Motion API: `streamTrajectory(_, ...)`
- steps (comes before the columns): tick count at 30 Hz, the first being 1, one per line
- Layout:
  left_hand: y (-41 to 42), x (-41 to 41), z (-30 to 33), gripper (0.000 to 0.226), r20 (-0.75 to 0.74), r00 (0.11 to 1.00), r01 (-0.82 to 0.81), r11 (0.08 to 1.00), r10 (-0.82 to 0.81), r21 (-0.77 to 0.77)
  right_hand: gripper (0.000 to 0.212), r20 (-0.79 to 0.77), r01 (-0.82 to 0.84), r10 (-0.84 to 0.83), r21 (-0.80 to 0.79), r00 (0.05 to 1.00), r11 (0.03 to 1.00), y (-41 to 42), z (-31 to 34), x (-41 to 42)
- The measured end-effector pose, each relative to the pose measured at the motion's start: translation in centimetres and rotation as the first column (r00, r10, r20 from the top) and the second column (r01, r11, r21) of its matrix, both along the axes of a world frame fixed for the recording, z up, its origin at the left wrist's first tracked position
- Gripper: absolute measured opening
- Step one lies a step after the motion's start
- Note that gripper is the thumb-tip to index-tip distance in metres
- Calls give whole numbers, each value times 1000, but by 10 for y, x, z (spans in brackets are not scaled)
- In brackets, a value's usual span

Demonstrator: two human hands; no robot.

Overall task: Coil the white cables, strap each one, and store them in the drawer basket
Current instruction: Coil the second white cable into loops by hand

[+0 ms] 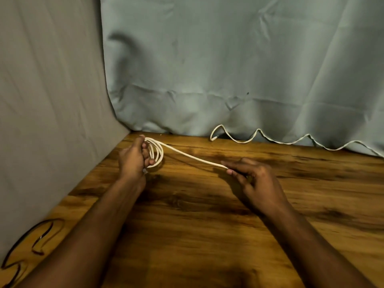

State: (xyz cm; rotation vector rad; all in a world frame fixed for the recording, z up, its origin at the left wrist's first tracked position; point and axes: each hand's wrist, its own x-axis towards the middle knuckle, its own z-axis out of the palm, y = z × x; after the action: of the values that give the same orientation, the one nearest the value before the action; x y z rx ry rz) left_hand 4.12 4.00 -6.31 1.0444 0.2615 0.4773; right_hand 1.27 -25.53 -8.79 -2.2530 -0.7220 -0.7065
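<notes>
My left hand [135, 157] grips a white cable coil [158, 153] of several loops, held above the wooden table [207, 204] near its far left corner. From the coil a straight run of the same cable [193, 156] stretches right to my right hand [252, 179], which pinches its end between thumb and fingertips. A second white cable [291, 142] lies uncoiled in wavy bends along the table's back edge, against the cloth. No strap or drawer basket is in view.
A pale blue-grey cloth [228, 69] hangs behind the table and a grey cloth [52, 100] covers the left side. A thin dark cable [31, 242] snakes along the table's near left edge.
</notes>
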Motion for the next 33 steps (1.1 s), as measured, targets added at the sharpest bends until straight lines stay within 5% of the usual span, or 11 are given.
streamTrajectory(4,-5,1,-7,37,22,998,-57,958,53,282,27,74,-16,22,-83,997,996,7,3,-9)
streamTrajectory(10,-26,-8,-15,45,100,989,45,855,-113,516,30,151,-69,104,-225,983,972,34,2,-25)
streamTrajectory(18,-59,-29,-19,43,-47,937,311,763,-347,567,37,178,-223,270,-248,946,943,63,2,-37)
streamTrajectory(28,-74,-47,-8,55,-128,807,554,662,-577,505,26,143,-194,180,92,973,977,57,5,-31)
streamTrajectory(33,-74,-44,-13,41,-110,748,613,620,-654,490,20,130,-194,170,200,977,960,53,7,-28)
